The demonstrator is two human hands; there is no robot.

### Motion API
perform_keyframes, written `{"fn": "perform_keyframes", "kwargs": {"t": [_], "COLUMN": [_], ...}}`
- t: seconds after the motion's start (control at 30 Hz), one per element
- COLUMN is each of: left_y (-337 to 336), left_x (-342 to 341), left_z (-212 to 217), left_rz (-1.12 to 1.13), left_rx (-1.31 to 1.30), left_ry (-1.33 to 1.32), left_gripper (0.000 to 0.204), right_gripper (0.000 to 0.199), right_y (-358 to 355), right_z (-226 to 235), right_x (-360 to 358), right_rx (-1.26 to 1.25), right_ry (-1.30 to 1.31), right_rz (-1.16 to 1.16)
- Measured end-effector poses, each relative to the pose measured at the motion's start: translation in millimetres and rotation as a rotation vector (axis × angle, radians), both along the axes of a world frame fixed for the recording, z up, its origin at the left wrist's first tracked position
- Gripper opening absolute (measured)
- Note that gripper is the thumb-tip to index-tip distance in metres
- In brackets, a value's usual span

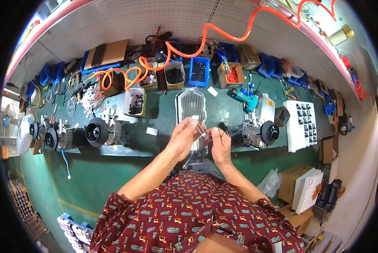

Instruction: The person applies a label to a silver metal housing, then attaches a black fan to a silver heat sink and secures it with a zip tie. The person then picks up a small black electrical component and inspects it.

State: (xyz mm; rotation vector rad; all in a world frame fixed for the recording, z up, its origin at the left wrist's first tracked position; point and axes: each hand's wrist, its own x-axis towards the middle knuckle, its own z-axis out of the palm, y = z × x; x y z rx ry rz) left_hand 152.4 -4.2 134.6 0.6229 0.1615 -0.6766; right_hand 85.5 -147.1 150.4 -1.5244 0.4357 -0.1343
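Above a ribbed silver metal housing (pixel 191 103) at the bench's front edge, I hold both hands close together. My left hand (pixel 183 138) is closed, with a small white connector (pixel 195 118) showing at its fingertips. Thin light wires (pixel 203 131) run from there toward my right hand (pixel 221 145). My right thumb and fingers are pinched together at those wires; the exact grip is too small to make out. Below my hands, a short wire with a white end (pixel 186 165) hangs over the housing's near end. My hands cover part of the housing.
Blower units with black round fans (pixel 97 132) stand left, another (pixel 269 133) right. Behind are a blue bin (pixel 199 71) of dark parts, a box of red parts (pixel 232 76) and a teal power driver (pixel 248 100). An orange coiled hose (pixel 205 31) hangs across. A white parts tray (pixel 292 126) lies right.
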Motion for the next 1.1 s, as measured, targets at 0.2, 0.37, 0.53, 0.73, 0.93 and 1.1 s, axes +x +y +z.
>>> {"fn": "perform_keyframes", "kwargs": {"t": [0.2,0.37,0.53,0.73,0.93,1.1], "left_y": [-4.6,-22.8,-44.4,-49.4,-46.2,-41.8], "left_x": [1.5,-5.2,-17.6,-26.0,-23.7,-21.2], "left_z": [21.8,12.1,13.2,-7.0,-9.1,-13.3], "left_rz": [0.031,-0.086,0.055,0.142,0.150,0.110], "left_rx": [0.010,-0.005,0.273,0.537,0.773,0.844], "left_ry": [0.056,0.190,0.117,-0.104,-0.193,-0.233], "left_gripper": [0.015,0.012,0.015,0.016,0.016,0.016], "right_gripper": [0.034,0.025,0.026,0.024,0.025,0.023], "right_y": [-41.9,-60.2,-77.0,-87.7,-90.9,-91.6], "right_z": [6.1,17.4,2.4,-11.6,-27.7,-36.1], "right_x": [38.7,63.7,76.2,88.0,101.5,111.2], "right_rx": [-0.064,0.220,0.230,0.286,0.309,0.374], "right_ry": [-0.239,-0.017,0.118,0.318,0.374,0.429], "right_rz": [0.099,0.500,0.554,0.589,0.658,0.711]}}
